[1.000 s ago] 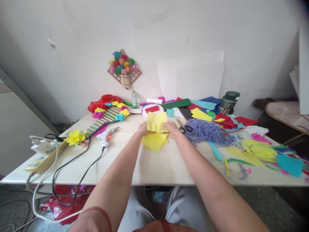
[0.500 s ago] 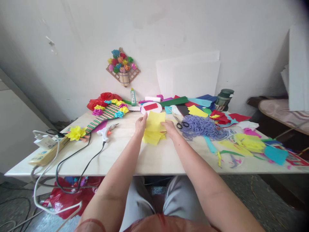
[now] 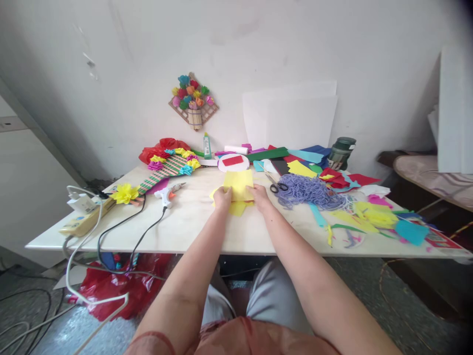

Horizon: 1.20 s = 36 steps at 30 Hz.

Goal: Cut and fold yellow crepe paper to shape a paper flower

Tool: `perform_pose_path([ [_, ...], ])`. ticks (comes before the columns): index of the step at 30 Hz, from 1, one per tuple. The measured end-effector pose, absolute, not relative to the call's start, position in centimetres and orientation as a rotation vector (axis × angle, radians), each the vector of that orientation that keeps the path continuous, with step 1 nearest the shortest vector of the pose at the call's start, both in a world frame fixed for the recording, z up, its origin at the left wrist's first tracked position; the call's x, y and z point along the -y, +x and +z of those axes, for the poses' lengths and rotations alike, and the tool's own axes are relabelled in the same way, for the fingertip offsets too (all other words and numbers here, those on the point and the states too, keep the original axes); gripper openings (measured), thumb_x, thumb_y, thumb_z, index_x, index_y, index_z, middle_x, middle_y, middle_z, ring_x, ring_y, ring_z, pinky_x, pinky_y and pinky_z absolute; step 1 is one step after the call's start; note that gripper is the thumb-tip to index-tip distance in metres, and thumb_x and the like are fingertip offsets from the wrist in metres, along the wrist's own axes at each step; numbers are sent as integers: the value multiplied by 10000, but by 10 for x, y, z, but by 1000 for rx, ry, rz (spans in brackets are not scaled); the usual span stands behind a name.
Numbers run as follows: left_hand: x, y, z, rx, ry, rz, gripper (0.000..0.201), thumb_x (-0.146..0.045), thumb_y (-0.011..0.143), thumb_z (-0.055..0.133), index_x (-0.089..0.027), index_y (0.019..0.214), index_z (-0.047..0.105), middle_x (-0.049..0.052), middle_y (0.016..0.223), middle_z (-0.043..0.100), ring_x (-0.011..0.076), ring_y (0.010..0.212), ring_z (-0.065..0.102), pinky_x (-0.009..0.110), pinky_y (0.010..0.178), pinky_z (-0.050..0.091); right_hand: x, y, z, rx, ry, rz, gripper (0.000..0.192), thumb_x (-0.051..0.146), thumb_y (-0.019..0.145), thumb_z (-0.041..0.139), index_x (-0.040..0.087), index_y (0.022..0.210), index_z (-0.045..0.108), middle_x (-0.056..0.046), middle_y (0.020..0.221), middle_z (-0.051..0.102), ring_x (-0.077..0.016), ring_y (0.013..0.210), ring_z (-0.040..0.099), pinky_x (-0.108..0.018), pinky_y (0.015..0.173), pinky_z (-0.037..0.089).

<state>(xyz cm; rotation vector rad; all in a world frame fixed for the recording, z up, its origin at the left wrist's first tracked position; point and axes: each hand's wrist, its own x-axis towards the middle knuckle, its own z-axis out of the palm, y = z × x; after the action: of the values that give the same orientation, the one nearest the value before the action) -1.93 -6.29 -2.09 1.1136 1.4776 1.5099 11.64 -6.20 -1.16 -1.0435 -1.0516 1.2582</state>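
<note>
Both hands grip the yellow paper sheet (image 3: 238, 183) now: left hand (image 3: 222, 198) pinches its near-left corner, right hand (image 3: 258, 197) its near-right edge. Earlier my left fingers lay open along the far-left edge; they've slid nearer. Sheet sits mid-table (image 3: 192, 222), over yellow scraps (image 3: 236, 208), scissors (image 3: 276, 185) just right.

Both bare forearms stretch forward and converge toward the yellow paper sheet (image 3: 239, 185). The left hand (image 3: 222, 198) rests palm down at the sheet's near left corner, fingers curled onto it. The right hand (image 3: 259, 196) presses the sheet's near right edge, fingers flat, wrist straight.
</note>
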Motion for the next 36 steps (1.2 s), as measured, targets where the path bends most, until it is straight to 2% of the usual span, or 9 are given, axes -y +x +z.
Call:
perform_pose_path([
  [6, 67, -20, -25, -1633, 1245, 1492, 186, -344, 655, 543, -159, 657, 563, 23, 602, 566, 152, 604, 537, 250, 565, 417, 60, 118, -19, 1095, -1073, 1181, 163, 296, 552, 627, 163, 616, 558, 29, 479, 548, -114, 437, 510, -222, 380, 434],
  [13, 69, -19, -24, -1313, 1121, 1541, 206, -321, 614, 602, -153, 734, 597, 33, 638, 615, 185, 694, 587, 263, 612, 447, 58, 118, -20, 1056, -1050, 1152, 169, 320, 573, 608, 171, 622, 546, 40, 483, 534, -104, 418, 489, -222, 370, 429],
  [22, 64, -27, -21, -1126, 934, 1562, 351, -414, 566, 636, -113, 745, 609, 59, 659, 635, 184, 634, 604, 287, 593, 466, 62, 118, -19, 1114, -1018, 1178, 239, 374, 530, 650, 166, 605, 558, 26, 486, 556, -125, 462, 523, -234, 430, 422],
  [29, 74, -24, -18, -964, 881, 1574, 282, -298, 554, 643, -118, 764, 594, 56, 672, 646, 192, 639, 617, 314, 621, 485, 69, 119, -12, 1120, -992, 1219, 253, 385, 507, 672, 166, 569, 561, 9, 466, 561, -154, 529, 563, -242, 480, 413],
  [36, 75, -27, -17, -1073, 902, 1516, 231, -281, 572, 619, -118, 734, 603, 54, 626, 639, 198, 623, 613, 299, 586, 475, 69, 123, -11, 1082, -943, 1217, 258, 390, 502, 670, 176, 534, 529, 35, 462, 543, -124, 493, 531, -235, 493, 407],
])
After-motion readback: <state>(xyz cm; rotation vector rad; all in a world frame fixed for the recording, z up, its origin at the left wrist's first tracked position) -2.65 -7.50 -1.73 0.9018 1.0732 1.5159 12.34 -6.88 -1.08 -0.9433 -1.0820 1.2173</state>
